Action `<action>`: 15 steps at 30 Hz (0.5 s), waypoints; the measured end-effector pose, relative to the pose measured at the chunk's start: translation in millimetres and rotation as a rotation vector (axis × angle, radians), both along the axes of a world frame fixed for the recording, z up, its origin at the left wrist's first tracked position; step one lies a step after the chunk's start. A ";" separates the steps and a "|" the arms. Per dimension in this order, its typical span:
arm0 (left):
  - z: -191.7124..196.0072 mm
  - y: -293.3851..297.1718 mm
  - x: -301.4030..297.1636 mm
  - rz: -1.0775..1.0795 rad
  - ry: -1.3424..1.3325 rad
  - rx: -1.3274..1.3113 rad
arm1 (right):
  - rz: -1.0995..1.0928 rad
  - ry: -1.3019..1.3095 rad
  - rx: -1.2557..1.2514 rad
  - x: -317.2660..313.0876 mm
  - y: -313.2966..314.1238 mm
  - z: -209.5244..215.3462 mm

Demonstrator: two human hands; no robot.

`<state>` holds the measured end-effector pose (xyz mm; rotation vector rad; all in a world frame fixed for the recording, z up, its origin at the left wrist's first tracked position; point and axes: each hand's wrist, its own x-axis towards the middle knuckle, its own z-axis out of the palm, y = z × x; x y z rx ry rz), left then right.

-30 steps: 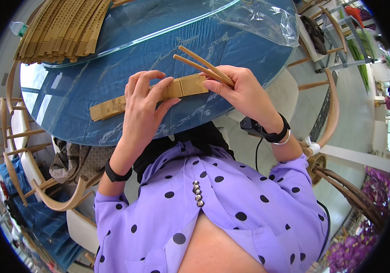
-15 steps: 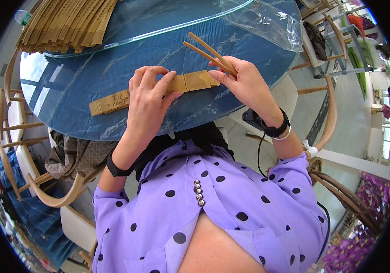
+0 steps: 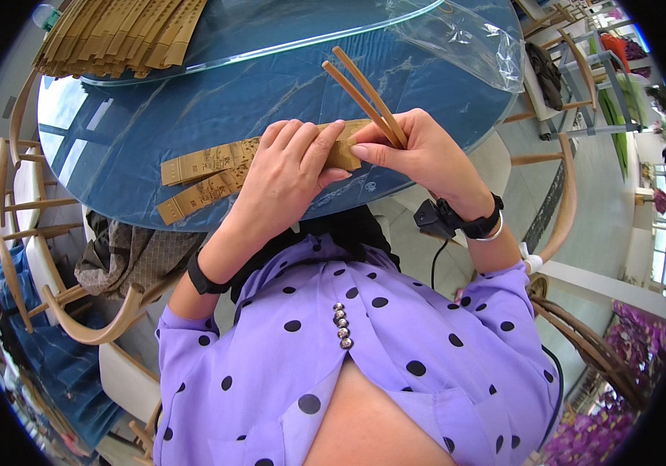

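Note:
My left hand [image 3: 288,172] is closed over a brown paper chopstick sleeve [image 3: 197,200], its thumb and fingers holding it near the right end. This sleeve slants out below a second brown sleeve [image 3: 201,161], which lies on the table just beyond it; my left hand covers the middle of both. A pair of wooden chopsticks [image 3: 364,95] is gripped in my right hand [image 3: 426,155], their tips pointing away and up to the left. My right thumb and forefinger also meet the right end of the nearer sleeve. Exactly how they pinch it is partly hidden.
A thick bundle of brown paper sleeves [image 3: 119,35] lies at the far left of the blue marbled table [image 3: 271,93]. A glass turntable edge [image 3: 286,48] curves across the back. Clear plastic wrapping [image 3: 472,46] lies at the far right. Wooden chairs [image 3: 564,194] stand around.
One sleeve has come toward me and tilted apart from the other, so two now show. Both hands have moved closer together, and my right fingers have come onto the nearer sleeve's end.

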<state>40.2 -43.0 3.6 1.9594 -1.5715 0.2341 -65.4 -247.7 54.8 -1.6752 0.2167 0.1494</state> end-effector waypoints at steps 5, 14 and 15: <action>4.5 6.9 0.0 -0.028 0.000 0.070 | 0.030 0.024 0.126 1.4 0.0 5.1; 3.3 7.1 2.4 -0.090 -0.040 0.002 | 0.111 0.051 0.166 2.5 1.8 -0.8; 4.3 6.8 1.8 -0.095 -0.049 0.007 | 0.115 0.062 0.168 2.7 2.7 -0.9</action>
